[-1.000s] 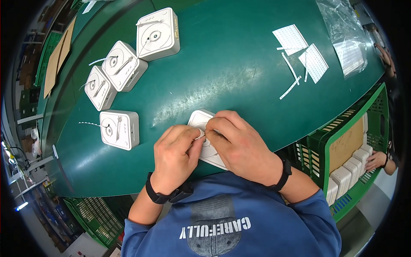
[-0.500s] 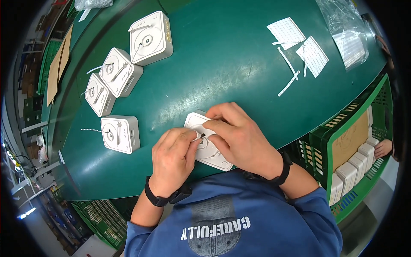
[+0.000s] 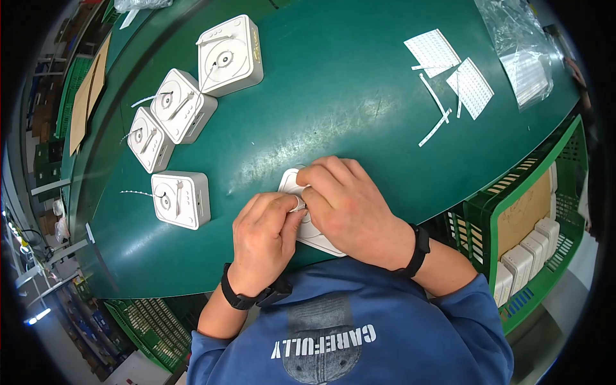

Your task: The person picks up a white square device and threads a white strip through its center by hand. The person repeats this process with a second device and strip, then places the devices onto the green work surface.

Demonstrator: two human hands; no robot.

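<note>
A white, square turntable-shaped device (image 3: 314, 239) lies on the green table close to my body, mostly covered by my hands. My left hand (image 3: 263, 228) is closed in a pinch over its left side, with a small white strip (image 3: 299, 204) between thumb and forefinger. Bent over the disc and the far edge, my right hand (image 3: 346, 208) has its fingers drawn together near that strip. What its fingertips grip is hidden. To the left stand several like devices, the nearest device (image 3: 181, 200) with a thin patterned strip (image 3: 136, 192) sticking out from its disc.
At the far right lie sticker sheets (image 3: 433, 52) with loose strips (image 3: 435, 106), beside a clear plastic bag (image 3: 523, 64). A green crate (image 3: 484, 234) against the table's right edge holds white devices (image 3: 532, 247) and cardboard (image 3: 523, 218). Another green crate (image 3: 147, 330) sits below left.
My right hand has shifted left over the disc, covering its centre, its fingers meeting my left hand's. Another person's hand has left the right crate, where fewer white devices show.
</note>
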